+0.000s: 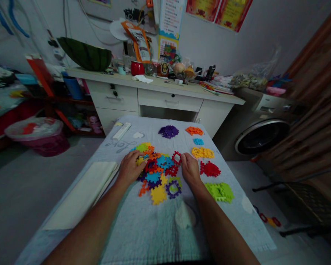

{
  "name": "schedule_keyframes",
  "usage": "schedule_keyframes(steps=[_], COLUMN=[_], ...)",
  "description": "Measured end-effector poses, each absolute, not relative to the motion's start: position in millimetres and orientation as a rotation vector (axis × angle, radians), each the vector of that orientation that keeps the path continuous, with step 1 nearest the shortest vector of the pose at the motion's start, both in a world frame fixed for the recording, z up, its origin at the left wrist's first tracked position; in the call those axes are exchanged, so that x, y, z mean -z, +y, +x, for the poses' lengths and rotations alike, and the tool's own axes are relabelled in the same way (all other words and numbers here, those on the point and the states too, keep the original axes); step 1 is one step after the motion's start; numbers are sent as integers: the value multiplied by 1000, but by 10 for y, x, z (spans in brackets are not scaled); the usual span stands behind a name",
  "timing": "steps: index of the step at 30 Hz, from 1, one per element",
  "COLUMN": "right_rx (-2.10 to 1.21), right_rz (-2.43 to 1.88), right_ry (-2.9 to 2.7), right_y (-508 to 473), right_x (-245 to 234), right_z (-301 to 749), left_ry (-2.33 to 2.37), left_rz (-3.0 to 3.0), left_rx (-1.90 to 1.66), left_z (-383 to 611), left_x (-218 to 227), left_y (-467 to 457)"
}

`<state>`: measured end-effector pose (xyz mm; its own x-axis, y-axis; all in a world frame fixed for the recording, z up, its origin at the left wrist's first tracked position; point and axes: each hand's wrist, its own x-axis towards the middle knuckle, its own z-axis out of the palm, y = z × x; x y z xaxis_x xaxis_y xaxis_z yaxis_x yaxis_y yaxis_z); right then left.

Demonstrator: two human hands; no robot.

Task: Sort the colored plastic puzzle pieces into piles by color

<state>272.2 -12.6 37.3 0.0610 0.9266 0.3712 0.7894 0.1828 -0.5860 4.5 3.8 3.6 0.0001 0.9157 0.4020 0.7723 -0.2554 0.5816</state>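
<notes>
My right hand [190, 168] pinches a red interlocking square piece [177, 158] with an open middle, at the right edge of a mixed pile. My left hand [131, 166] rests on the pile's left side, its thumb and fingers apart, beside a yellow piece [139, 161]. The pile mixes toothed plastic pieces, among them a blue piece [164, 162], a yellow square [158, 195] and a purple frame piece [173, 188]. To the right lie sorted groups: purple pieces [168, 131], orange pieces [194, 130], blue pieces [198, 141], yellow pieces [203, 152], red pieces [212, 169] and green pieces [220, 192].
A light blue cloth [154, 239] covers the table. On its left lie a folded cream cloth [81, 197] and a white strip-shaped object [122, 131]. Beyond stands a cluttered white desk [165, 99], with a washing machine [260, 127] to the right and a pink bin [41, 140] on the left.
</notes>
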Motion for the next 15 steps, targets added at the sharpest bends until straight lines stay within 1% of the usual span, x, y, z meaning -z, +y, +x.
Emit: schedule_keyframes(steps=[5,10,15], right_rx=[-237,-108,-232], right_rz=[-1823,-1783,-1801], right_ry=[-1759,-1851,-2000], right_y=[-70,-63,-76], right_x=[-294,-255,-227], right_z=[2764,2772,2726], left_ry=[1773,1746,1731], left_rz=[2070,2081,2084], left_rx=[-1094,-1100,-1109], left_z=[43,30,27], left_x=[-31,4,3], left_y=[47,66,65])
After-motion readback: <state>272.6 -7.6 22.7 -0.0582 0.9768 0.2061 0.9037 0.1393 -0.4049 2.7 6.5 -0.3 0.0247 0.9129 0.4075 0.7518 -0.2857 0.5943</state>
